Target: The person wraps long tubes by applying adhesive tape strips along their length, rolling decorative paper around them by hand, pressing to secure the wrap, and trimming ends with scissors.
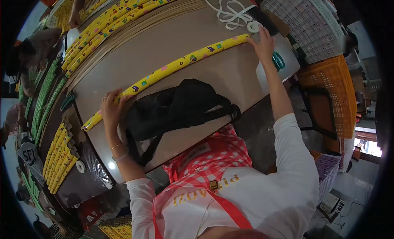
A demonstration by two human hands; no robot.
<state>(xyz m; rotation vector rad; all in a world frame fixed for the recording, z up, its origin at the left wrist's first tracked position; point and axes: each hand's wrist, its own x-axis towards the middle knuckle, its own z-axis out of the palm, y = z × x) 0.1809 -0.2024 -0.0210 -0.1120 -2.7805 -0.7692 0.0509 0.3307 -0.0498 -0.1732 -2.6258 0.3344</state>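
Closest to the camera is the person's own front: a white long-sleeved top under a red-and-white checked apron point(205, 173). From there both arms reach out over the tabletop point(230, 74) to a long yellow roll of patterned wrapping paper point(172, 68) that lies slantwise across it.

The left hand point(111, 109) rests on the roll near its lower end, fingers curled over the paper and pressing it down. The right hand point(262, 44) lies at the opposite, upper end of the roll, fingers spread flat, touching the tip. The whole roll stretches between the two hands.

Just on the near side of the roll, between the arms, sits a black bag point(176, 107) with its straps trailing toward the table edge. Just past the upper end of the roll lie a small roll of tape point(253, 27) and a loose white cord point(227, 11). On the far side of the roll, well apart, more yellow rolls point(119, 17) lie bundled together. Below its lower end a further stack of yellow rolls point(59, 157) is packed side by side. An orange crate point(332, 91) stands off the table edge, beyond the right arm.
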